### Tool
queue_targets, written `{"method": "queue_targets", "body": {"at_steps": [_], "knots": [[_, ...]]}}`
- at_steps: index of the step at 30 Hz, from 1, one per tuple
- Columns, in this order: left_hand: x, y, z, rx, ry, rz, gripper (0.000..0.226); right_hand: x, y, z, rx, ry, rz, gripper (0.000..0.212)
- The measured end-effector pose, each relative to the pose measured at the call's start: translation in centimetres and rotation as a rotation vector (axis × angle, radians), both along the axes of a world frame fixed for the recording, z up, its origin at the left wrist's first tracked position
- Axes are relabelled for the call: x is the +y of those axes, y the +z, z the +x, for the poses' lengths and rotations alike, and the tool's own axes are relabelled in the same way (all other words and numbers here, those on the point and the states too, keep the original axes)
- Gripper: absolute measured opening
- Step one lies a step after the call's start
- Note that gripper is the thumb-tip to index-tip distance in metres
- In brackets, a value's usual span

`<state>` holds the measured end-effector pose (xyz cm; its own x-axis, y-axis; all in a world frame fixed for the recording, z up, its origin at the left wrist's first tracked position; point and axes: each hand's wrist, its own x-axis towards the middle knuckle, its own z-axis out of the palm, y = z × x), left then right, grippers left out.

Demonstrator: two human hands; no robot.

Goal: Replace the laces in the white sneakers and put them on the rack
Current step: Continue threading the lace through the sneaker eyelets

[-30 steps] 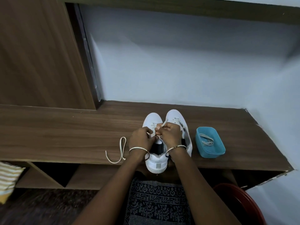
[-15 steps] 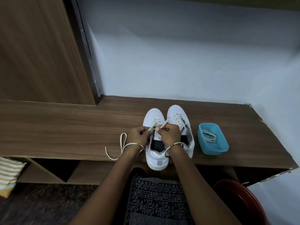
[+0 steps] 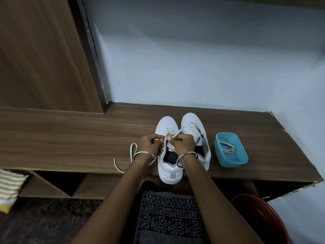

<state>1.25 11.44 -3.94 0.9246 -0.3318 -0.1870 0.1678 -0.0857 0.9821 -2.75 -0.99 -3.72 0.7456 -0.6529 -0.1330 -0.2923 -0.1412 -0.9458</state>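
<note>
Left hand [image 3: 151, 144]: pinching the lace [image 3: 178, 133] beside the sneaker [image 3: 166, 123] eyelets, steadying it.
Right hand [image 3: 182, 144]: pinching the other strand (taut, likely for threading).

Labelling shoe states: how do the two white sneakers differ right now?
The left sneaker is being laced: left hand and right hand each pinch the lace over its tongue; no hand grips the right sneaker. The left sneaker's heel overhangs the bench; right sneaker sits farther back. Both are white, side by side, toes toward the wall.
</note>
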Motion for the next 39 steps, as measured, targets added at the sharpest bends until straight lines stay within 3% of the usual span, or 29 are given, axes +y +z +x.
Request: {"method": "queue_targets", "body": {"at_steps": [3,6,9,10,14,18,22,25,27,30,35,37,39], "knots": [[-0.2,-0.1,0.6,-0.087,0.015,0.125,0.017,-0.3,0.0,0.1,-0.008,0.017,0.076,0.015],[-0.1,0.2,0.9,-0.307,0.032,0.386,0.010,-0.6,-0.1,0.0,-0.029,0.070,0.135,0.014],[-0.1,0.2,1.0,-0.385,-0.002,0.491,0.014,-0.7,0.2,-0.5,-0.042,0.105,0.155,0.016],[0.0,0.2,1.1,-0.338,0.015,0.450,0.016,-0.7,0.3,-0.7,-0.049,0.128,0.174,0.016],[1.0,1.3,0.1,0.061,0.192,-0.050,0.022,-0.8,1.1,-1.5,-0.055,0.205,0.256,0.016],[3.1,2.4,-0.5,0.188,0.325,-0.363,0.026,-0.7,1.5,-1.8,-0.024,0.250,0.256,0.017],[5.6,3.0,-0.9,0.341,0.302,-0.747,0.024,-0.5,1.1,-1.7,0.030,0.258,0.175,0.021],[7.4,3.0,-0.9,0.418,0.329,-0.868,0.026,-0.1,1.0,-1.8,0.047,0.261,0.119,0.022],[8.1,3.1,-0.9,0.405,0.354,-0.769,0.027,0.0,1.0,-2.0,0.057,0.254,0.103,0.027],[8.5,3.0,-0.8,0.145,0.329,-0.285,0.023,0.1,1.1,-2.2,0.064,0.240,0.101,0.035],[6.9,2.5,-0.9,-0.357,0.005,0.297,0.009,0.3,0.7,-2.3,0.089,0.239,0.054,0.032],[5.5,2.3,-0.5,-0.509,-0.127,0.548,0.016,0.4,0.3,-2.4,0.099,0.253,-0.021,0.028],[3.9,2.1,0.0,-0.596,-0.157,0.674,0.022,0.5,0.2,-2.4,0.106,0.259,-0.077,0.027]]}}
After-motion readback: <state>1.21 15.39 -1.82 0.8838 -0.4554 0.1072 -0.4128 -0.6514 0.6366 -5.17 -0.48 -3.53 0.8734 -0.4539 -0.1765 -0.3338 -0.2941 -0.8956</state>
